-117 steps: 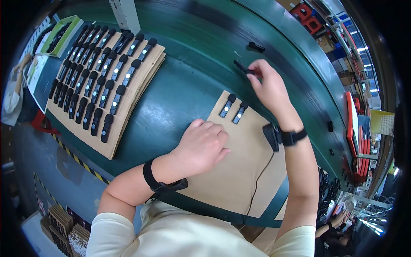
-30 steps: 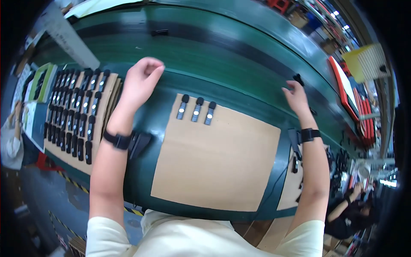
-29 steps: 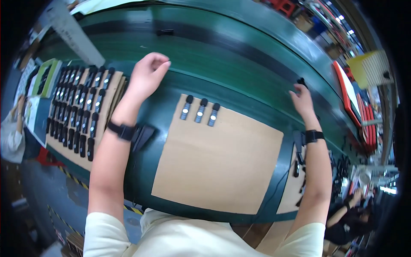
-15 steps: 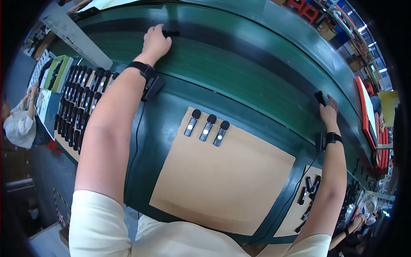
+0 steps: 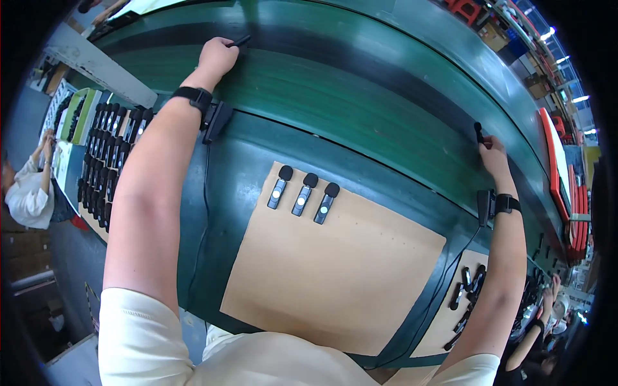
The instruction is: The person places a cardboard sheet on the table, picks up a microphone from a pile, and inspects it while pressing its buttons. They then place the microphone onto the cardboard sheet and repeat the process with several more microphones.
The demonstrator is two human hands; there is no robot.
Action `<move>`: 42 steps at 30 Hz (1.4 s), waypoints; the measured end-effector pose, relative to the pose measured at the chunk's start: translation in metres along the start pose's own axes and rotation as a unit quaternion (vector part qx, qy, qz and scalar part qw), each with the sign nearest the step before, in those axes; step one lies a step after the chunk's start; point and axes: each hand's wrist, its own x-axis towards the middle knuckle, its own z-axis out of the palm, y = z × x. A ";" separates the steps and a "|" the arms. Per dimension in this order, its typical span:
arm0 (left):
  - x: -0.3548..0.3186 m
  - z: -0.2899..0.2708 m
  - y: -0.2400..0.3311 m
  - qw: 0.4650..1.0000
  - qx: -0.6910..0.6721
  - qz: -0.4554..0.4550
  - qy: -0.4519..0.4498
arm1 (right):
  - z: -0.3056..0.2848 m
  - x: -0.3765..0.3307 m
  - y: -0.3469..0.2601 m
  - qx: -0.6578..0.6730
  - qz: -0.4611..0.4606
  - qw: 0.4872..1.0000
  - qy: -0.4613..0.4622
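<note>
Reaching over the green conveyor belt (image 5: pixel 360 83), my left hand (image 5: pixel 217 58) pinches a small black microphone (image 5: pixel 240 41), held tilted just above the belt. Far to the right, my right hand (image 5: pixel 494 154) is closed on another small black microphone (image 5: pixel 478 131), its rounded end pointing up and away. Between my arms, three black clip-on microphones with foam tops, a left one (image 5: pixel 280 187), a middle one (image 5: pixel 304 194) and a right one (image 5: pixel 326 203), lie in a row along the far left edge of a brown cardboard sheet (image 5: pixel 335 276).
At left, a board holds rows of similar microphones (image 5: pixel 106 161) near a green bin (image 5: pixel 80 116) and a grey post (image 5: pixel 103 67). Loose black microphones (image 5: pixel 473 280) lie on a second cardboard (image 5: pixel 428 338) under my right arm. Cables run from both wrist straps. Co-workers are at both sides.
My left hand has shifted a little left, and its microphone has turned from level to tilted. The microphone in my right hand now points more upright. The three on the cardboard stay put.
</note>
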 end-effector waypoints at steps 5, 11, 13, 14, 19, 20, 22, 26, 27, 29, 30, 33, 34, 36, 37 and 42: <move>-0.091 -0.041 0.037 0.947 -0.312 0.026 -0.072 | -0.048 -0.104 -0.093 0.634 -0.012 0.760 -0.143; -0.256 -0.098 0.072 0.822 -0.510 0.081 -0.239 | -0.070 -0.272 -0.144 0.799 -0.057 0.582 -0.135; -0.303 -0.110 0.069 0.818 -0.500 0.131 -0.254 | -0.066 -0.309 -0.142 0.792 -0.040 0.553 -0.255; -0.321 -0.116 0.068 0.832 -0.467 0.169 -0.248 | -0.062 -0.328 -0.144 0.794 -0.036 0.552 -0.253; -0.378 -0.138 0.072 0.804 -0.457 0.218 -0.311 | -0.060 -0.398 -0.212 0.659 -0.089 0.725 -0.182; -0.385 -0.138 0.074 0.795 -0.467 0.236 -0.307 | -0.059 -0.406 -0.227 0.658 -0.081 0.727 -0.179; -0.397 -0.139 0.078 0.786 -0.472 0.252 -0.310 | -0.055 -0.417 -0.245 0.630 -0.119 0.761 -0.098; -0.411 -0.141 0.080 0.782 -0.483 0.261 -0.295 | -0.039 -0.425 -0.246 0.558 -0.233 0.796 0.005; -0.412 -0.142 0.079 0.786 -0.470 0.286 -0.280 | -0.038 -0.428 -0.247 0.559 -0.231 0.796 0.005; -0.413 -0.142 0.078 0.793 -0.444 0.336 -0.247 | -0.036 -0.432 -0.247 0.569 -0.245 0.785 0.017; -0.414 -0.142 0.078 0.793 -0.444 0.336 -0.249 | -0.035 -0.434 -0.248 0.573 -0.252 0.780 0.023; -0.417 -0.140 0.077 0.792 -0.436 0.370 -0.215 | -0.037 -0.436 -0.246 0.569 -0.259 0.780 0.025; -0.418 -0.140 0.076 0.792 -0.436 0.370 -0.215 | -0.037 -0.436 -0.246 0.567 -0.262 0.780 0.027; -0.419 -0.140 0.076 0.789 -0.435 0.376 -0.215 | -0.037 -0.437 -0.246 0.567 -0.263 0.780 0.028; -0.419 -0.140 0.075 0.788 -0.435 0.379 -0.215 | -0.037 -0.438 -0.246 0.568 -0.264 0.779 0.029; -0.420 -0.140 0.078 0.793 -0.431 0.381 -0.202 | -0.039 -0.438 -0.246 0.562 -0.269 0.781 0.036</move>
